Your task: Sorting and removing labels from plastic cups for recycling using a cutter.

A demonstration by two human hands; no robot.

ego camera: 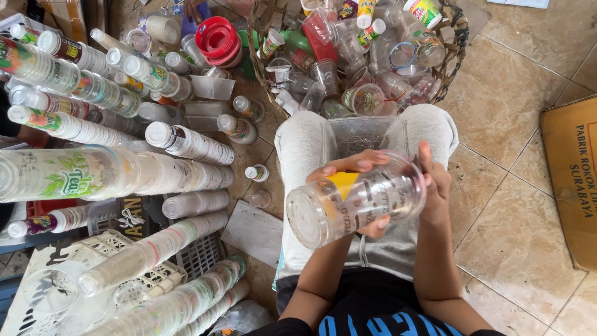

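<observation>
I hold a clear plastic cup [357,199] with dark print and a yellow patch on its side, lying sideways over my lap, its base toward the left. My left hand [349,168] wraps its near side, fingers over the top and a fingertip under it. My right hand [434,183] grips its rim end, thumb up along the cup's mouth. Below the cup are my grey-trousered knees, with a clear plastic tub [359,132] between them.
Long stacks of nested plastic cups [118,171] lie on the left over white crates [93,249]. A wicker basket [451,74] full of loose cups stands ahead. Red lids [216,38] lie behind. A cardboard box [575,174] sits on the tiled floor at right.
</observation>
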